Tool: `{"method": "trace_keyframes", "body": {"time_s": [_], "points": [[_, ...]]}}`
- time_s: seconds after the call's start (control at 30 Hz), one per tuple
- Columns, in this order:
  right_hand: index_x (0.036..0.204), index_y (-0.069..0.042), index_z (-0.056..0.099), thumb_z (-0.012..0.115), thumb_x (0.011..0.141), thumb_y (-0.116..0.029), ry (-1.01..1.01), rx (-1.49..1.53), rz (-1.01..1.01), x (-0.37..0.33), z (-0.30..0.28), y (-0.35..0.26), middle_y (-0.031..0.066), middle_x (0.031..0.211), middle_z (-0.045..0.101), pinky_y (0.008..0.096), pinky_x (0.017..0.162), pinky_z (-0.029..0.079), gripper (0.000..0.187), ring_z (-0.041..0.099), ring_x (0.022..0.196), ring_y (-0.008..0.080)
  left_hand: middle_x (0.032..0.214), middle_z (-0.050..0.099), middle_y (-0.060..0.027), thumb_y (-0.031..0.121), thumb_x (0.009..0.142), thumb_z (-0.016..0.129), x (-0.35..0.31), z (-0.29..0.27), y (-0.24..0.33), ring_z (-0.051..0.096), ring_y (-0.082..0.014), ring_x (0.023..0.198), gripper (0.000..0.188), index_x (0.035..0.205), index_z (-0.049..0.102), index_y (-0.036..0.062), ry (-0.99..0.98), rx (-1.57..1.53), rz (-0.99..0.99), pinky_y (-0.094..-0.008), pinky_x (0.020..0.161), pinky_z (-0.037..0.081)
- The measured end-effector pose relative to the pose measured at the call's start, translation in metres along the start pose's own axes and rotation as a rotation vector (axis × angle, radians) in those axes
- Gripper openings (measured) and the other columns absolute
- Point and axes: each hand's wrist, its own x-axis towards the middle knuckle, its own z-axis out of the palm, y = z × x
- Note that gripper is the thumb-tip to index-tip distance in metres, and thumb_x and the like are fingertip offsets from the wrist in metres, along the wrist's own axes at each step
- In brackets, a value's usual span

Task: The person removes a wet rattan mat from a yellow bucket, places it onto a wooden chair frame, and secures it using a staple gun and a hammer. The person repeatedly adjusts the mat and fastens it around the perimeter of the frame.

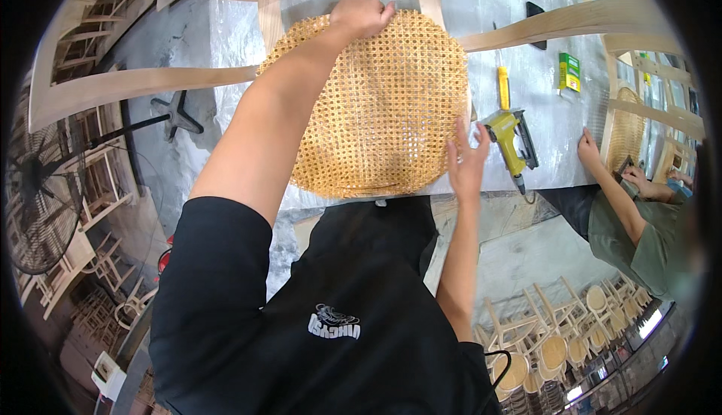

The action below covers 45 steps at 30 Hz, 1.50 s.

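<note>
A woven cane panel (383, 107) with rounded corners lies in front of me, over the seat of a pale wooden chair frame (556, 25). My left arm reaches across it, and my left hand (362, 16) is closed over the panel's far edge, fingertips hidden. By the panel's right edge, my right hand (468, 161) has its fingers apart and holds nothing; whether a fingertip touches the cane I cannot tell. A yellow-green staple gun (513, 143) with a hose lies just right of that hand. Beyond the gun is a slim yellow-handled tool (504, 88).
The table (481, 1) has a plastic covering. A green and yellow box (569, 73) and a flat black object (535, 24) lie on its right. A co-worker (632, 223) handles another cane piece there. A black fan (45, 167) stands left; several chairs (553, 351) fill the lower right.
</note>
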Motion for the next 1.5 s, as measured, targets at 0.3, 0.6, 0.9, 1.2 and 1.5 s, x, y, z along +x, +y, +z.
{"method": "trace_keyframes", "body": {"time_s": [0.3,0.6,0.9,1.2,1.5], "points": [[0.154,-0.01,0.041,0.057,0.103,-0.013,-0.165,0.38,0.08,0.003,0.004,0.01,0.0223,0.145,0.054,0.0367,0.103,0.046,0.054,0.056,0.131,0.0292,0.103,0.073,-0.0171,0.055,0.104,0.023,-0.005,-0.002,-0.001,0.069,-0.0358,0.098,0.067,0.105,0.076,0.0146,-0.074,0.004,0.001,-0.051,0.089,0.055],[0.154,-0.017,0.042,0.06,0.1,-0.017,-0.165,0.347,0.015,0.011,0.001,0.006,0.0235,0.13,0.064,0.039,0.094,0.05,0.057,0.066,0.114,0.0359,0.12,0.069,-0.0151,0.055,0.105,0.028,-0.007,-0.012,-0.025,0.065,-0.0349,0.111,0.062,0.117,0.072,0.0123,0.027,-0.307,0.01,-0.0496,0.099,0.049],[0.153,-0.017,0.044,0.06,0.1,-0.017,-0.131,0.301,0.041,0.005,-0.001,0.001,0.0237,0.123,0.067,0.0408,0.092,0.051,0.055,0.067,0.11,0.0375,0.136,0.061,-0.0126,0.028,0.097,0.053,-0.078,-0.015,-0.049,0.051,-0.0291,0.134,0.042,0.135,0.06,0.0094,0.34,-0.099,0.174,-0.048,0.113,0.039],[0.152,-0.015,0.046,0.061,0.099,-0.013,-0.119,0.321,0.034,0.007,-0.004,-0.005,0.0236,0.117,0.068,0.0401,0.09,0.052,0.055,0.068,0.104,0.0362,0.156,0.038,-0.016,0.029,0.104,0.044,-0.128,0.041,0.008,0.032,-0.0331,0.147,0.049,0.148,0.043,0.0078,0.583,0.031,0.004,-0.0539,0.123,0.018],[0.151,-0.012,0.046,0.058,0.1,-0.01,-0.087,0.33,0.017,0.005,0.0,-0.004,0.0248,0.119,0.068,0.0387,0.09,0.052,0.053,0.069,0.107,0.0354,0.132,0.058,-0.0158,0.03,0.102,0.054,-0.085,-0.002,-0.026,0.05,-0.0283,0.129,0.041,0.131,0.061,0.0031,0.307,0.08,0.039,-0.0518,0.112,0.032]]}}
